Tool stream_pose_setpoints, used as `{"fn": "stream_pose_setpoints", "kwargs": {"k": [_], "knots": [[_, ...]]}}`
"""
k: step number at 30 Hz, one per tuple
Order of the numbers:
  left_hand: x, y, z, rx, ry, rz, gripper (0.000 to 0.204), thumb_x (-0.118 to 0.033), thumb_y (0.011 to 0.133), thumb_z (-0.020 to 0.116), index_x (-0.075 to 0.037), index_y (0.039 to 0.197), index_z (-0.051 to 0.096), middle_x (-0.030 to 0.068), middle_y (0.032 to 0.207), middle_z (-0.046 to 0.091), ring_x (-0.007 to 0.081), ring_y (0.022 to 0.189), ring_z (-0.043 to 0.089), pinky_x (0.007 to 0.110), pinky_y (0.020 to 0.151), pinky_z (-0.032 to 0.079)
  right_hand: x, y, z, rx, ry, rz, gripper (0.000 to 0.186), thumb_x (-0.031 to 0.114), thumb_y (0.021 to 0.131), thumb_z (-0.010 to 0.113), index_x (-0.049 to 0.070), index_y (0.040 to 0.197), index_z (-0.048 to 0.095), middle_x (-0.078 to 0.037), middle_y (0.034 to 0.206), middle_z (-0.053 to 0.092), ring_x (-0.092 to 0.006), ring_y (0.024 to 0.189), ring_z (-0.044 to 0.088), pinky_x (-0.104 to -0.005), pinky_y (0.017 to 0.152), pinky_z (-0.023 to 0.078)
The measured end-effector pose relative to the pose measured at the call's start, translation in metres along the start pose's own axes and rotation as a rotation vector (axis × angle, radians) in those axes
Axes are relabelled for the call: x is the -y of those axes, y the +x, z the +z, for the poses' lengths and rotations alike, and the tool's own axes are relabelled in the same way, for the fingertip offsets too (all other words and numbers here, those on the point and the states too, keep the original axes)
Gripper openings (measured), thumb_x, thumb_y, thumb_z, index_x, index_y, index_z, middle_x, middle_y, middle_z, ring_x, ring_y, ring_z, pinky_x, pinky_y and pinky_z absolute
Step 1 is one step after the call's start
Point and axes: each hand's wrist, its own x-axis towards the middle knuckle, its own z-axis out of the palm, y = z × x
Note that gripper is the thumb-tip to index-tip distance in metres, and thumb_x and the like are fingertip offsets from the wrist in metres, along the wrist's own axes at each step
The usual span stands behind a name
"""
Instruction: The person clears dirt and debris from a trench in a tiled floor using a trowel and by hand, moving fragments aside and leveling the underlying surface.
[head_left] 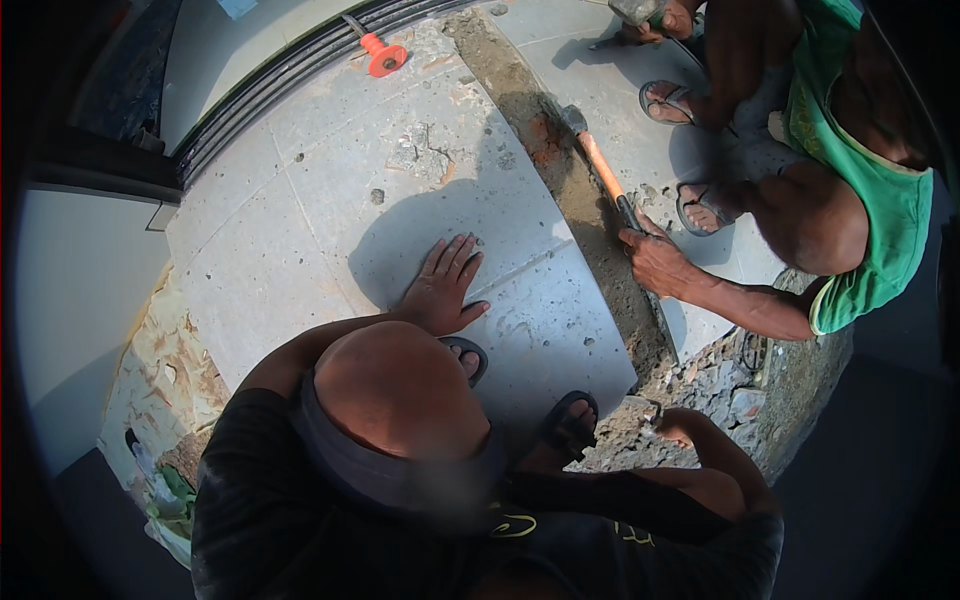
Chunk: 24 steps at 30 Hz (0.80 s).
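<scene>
My left hand [440,288] lies flat on the grey tiled slab [290,260], its fingers spread and holding nothing. Down at the right, my right hand [682,425] hangs low beside broken rubble [740,405], its fingers curled in. Whatever they may grip is too small and shaded to make out. Between the tiles runs a narrow trench [610,270] of exposed soil and mortar. Over it a co-worker's hand [660,262] grips the black end of a hammer-like tool [598,165] with an orange shaft and dark head.
A chisel with an orange-red hand guard [386,58] lies by the dark door track [290,62]. The co-worker in a green top [880,210] squats at the right, the other hand [675,22] at a grey block-like object [637,10]. Crumbs of mortar dot the tiles.
</scene>
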Motion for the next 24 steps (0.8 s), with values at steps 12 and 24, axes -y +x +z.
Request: {"fn": "stream_pose_setpoints", "kwargs": {"k": [12,24], "knots": [[0.001,-0.002,0.001,-0.016,-0.013,0.003,0.082,-0.055,0.095,0.054,0.008,0.146,0.039,0.0287,0.157,0.026,0.0417,0.150,0.020,0.056,0.123,0.012,0.004,-0.005,0.000,-0.023,-0.028,-0.007,0.032,0.033,0.099,0.056,0.003,0.106,0.065,-0.014,0.076,0.063,-0.0249,0.062,0.063,-0.0414,0.058,0.056],[0.001,-0.001,0.001,-0.017,-0.004,0.005,0.081,-0.056,0.096,0.051,0.007,0.146,0.040,0.0290,0.157,0.027,0.0418,0.150,0.020,0.055,0.123,0.012,0.001,0.003,-0.001,0.006,-0.030,0.020,0.032,0.032,0.096,0.062,0.003,0.109,0.064,-0.016,0.083,0.063,-0.0261,0.069,0.064,-0.0431,0.061,0.058]]}}
